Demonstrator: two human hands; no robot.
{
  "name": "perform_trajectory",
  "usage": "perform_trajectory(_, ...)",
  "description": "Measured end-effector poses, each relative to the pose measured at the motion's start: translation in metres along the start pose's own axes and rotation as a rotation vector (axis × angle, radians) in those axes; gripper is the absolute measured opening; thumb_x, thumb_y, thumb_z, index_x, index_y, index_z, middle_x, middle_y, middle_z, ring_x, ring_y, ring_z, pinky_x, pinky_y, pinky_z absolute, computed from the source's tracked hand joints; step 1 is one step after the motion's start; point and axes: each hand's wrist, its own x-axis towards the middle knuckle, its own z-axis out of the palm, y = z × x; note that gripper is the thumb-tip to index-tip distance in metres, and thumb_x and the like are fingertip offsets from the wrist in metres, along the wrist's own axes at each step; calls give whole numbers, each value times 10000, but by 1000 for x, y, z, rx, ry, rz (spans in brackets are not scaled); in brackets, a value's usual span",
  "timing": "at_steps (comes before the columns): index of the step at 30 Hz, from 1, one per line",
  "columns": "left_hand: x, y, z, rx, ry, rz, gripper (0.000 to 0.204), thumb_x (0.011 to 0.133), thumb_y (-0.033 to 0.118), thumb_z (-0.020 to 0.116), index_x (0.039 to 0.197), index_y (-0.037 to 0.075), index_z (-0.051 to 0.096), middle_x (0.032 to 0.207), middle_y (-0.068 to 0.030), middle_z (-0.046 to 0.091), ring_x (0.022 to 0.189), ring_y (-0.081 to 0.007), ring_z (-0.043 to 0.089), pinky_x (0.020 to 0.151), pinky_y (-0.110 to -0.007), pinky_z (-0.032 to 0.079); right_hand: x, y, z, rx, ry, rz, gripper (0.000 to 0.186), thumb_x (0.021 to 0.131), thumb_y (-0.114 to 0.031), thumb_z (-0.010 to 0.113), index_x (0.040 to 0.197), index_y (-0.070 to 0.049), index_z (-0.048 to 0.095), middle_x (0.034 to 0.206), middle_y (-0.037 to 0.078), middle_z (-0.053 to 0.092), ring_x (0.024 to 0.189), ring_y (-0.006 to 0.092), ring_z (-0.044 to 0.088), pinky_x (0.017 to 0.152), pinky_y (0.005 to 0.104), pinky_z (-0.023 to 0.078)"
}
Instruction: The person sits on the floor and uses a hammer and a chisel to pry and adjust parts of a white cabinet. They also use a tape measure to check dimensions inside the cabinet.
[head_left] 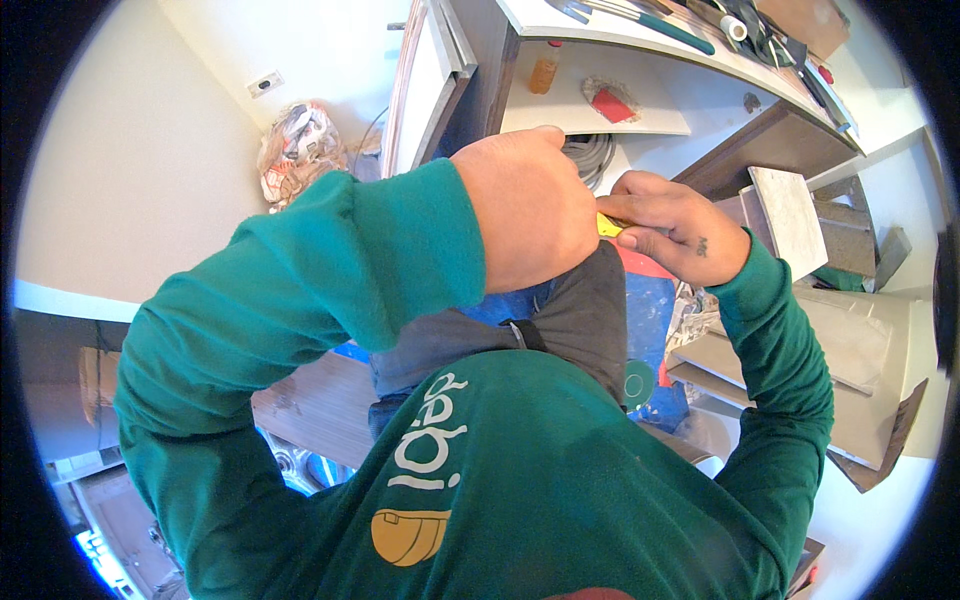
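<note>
My left hand (535, 205) is curled closed, back upward, above my grey-trousered lap; its fingers and whatever they may hold are mostly hidden. Just right of it, my right hand (680, 225) pinches a small bright yellow object (609, 227) between thumb and fingers; its far end disappears behind my left hand, and I cannot make out what it is. Both forearms are in green sleeves. Below the hands are a red thing (645, 265) and a blue surface (650, 310).
Ahead stands an open cabinet (480, 70) with tools on top, a bottle (545, 70), a red item (610, 105) and grey coiled cable (590, 160) inside. A plastic bundle (300, 155) lies at left by the wall. Cut boards (785, 220) and panels (850, 340) are stacked at right.
</note>
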Motion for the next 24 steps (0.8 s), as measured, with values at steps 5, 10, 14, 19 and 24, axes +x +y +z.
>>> perform_trajectory(5,4,2,2,24,-38,16,91,660,219,632,632,137,659,639,-24,605,715,-207,606,720,-333,438,-2,4,5,-4,1,-3,381,894,-94,599,1259,13,585,956,169,566,876,336,568,800,398,458)
perform_trajectory(10,7,3,-2,112,-50,15,86,665,214,634,644,144,679,655,-6,612,748,-189,600,742,-320,428,-3,8,11,19,6,-6,388,894,-102,603,1264,14,580,954,170,568,881,335,569,802,398,458)
perform_trajectory(14,6,0,0,126,-50,51,81,675,204,632,646,148,683,674,12,602,781,-171,578,737,-308,420,-3,13,15,45,0,18,378,908,-115,588,1266,7,583,953,167,569,887,332,569,807,395,459)
perform_trajectory(19,-2,-3,3,121,-30,92,81,680,199,629,632,141,659,699,21,570,784,-165,546,724,-301,417,-5,24,21,110,51,-14,377,927,-154,568,1270,4,584,951,153,567,887,308,572,810,381,459)
perform_trajectory(24,-4,-2,2,125,54,94,83,676,198,628,627,132,641,705,17,550,778,-173,540,716,-305,420,-9,30,25,145,65,24,384,950,-193,562,1270,18,585,944,143,564,880,282,574,811,370,458)
